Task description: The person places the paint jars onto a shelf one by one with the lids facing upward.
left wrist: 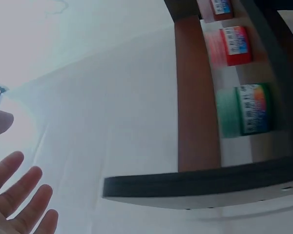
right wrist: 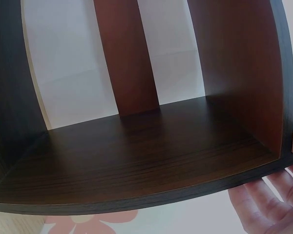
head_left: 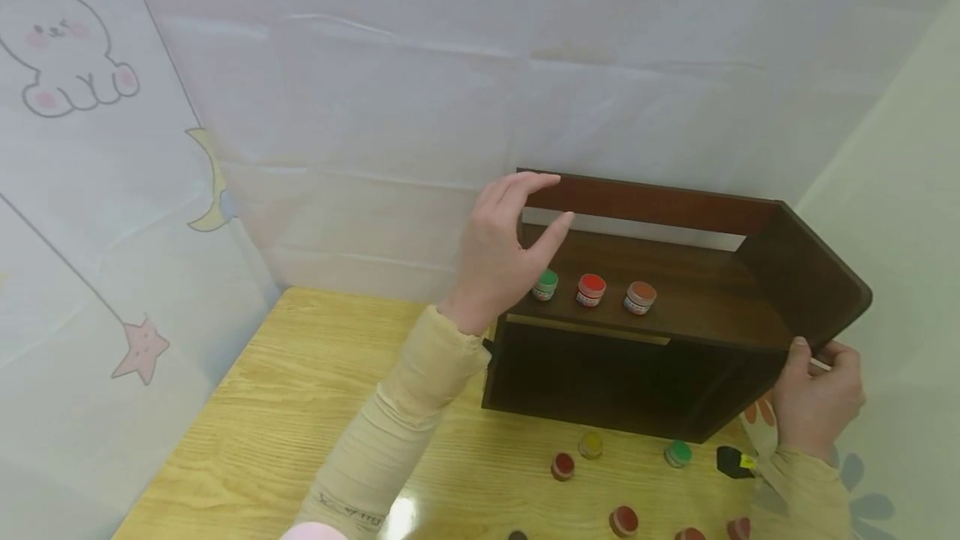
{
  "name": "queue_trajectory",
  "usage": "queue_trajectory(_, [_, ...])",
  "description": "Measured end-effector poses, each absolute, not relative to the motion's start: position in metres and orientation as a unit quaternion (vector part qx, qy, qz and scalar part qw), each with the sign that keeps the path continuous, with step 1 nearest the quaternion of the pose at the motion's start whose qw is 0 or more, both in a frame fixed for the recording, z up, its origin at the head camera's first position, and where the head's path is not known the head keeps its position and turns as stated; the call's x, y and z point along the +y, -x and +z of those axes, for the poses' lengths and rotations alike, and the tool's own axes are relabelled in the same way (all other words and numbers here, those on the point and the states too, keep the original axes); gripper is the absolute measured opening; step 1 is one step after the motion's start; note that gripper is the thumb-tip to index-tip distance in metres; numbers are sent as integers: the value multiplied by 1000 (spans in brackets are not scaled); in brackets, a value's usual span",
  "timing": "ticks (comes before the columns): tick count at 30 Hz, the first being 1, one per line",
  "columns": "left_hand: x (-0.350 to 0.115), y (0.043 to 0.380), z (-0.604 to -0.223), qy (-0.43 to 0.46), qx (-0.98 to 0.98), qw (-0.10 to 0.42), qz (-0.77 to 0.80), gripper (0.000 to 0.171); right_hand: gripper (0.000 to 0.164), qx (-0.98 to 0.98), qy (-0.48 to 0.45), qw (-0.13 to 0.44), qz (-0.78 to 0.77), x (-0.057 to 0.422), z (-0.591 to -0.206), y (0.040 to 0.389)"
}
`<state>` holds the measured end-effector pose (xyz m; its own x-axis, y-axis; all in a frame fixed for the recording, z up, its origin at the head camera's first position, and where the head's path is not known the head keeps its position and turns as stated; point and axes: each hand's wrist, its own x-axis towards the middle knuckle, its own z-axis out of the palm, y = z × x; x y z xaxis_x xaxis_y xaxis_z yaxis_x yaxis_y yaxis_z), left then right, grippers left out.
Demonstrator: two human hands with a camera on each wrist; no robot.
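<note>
A dark brown wooden shelf (head_left: 697, 282) stands on the table in the head view. On its upper board sit a green-lidded paint jar (head_left: 545, 285), a red-lidded jar (head_left: 591, 290) and an orange-brown-lidded jar (head_left: 640, 297). Fingers spread and thumb apart, my left hand (head_left: 495, 248) is raised by the shelf's left end and holds nothing. It overlaps the left side panel in this view. My right hand (head_left: 817, 398) grips the shelf's right front corner; in the right wrist view its fingers (right wrist: 261, 202) lie along the outside of the edge.
Loose jars lie in front of the shelf, among them a yellow one (head_left: 591, 444), a dark red one (head_left: 562, 465) and a green one (head_left: 678, 453). A black object with a yellow mark (head_left: 733, 462) is near my right sleeve. Pale printed sheeting (head_left: 360, 107) hangs behind the table (head_left: 247, 415).
</note>
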<state>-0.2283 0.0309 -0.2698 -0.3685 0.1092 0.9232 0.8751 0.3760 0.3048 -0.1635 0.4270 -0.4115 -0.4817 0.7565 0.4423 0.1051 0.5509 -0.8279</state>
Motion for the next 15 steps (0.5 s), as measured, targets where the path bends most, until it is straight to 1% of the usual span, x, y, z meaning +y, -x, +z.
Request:
queue_trajectory(4, [23,229,-286,338,-712,432,-439,41,6,-771,280,426,381,427,-412,164])
queue_trajectory(7, [19,229,-300,331,-723,421,-436,48,12,-771,279,427,381,426,-412,165])
queue_trajectory(11, [15,230,-318,315,-742,395,-441,59,15,-771,275,429,382,425,-411,166])
queue_trajectory(15, [11,229,-337,296,-761,352,-459,63,9,-771,275,426,386,423,-410,165])
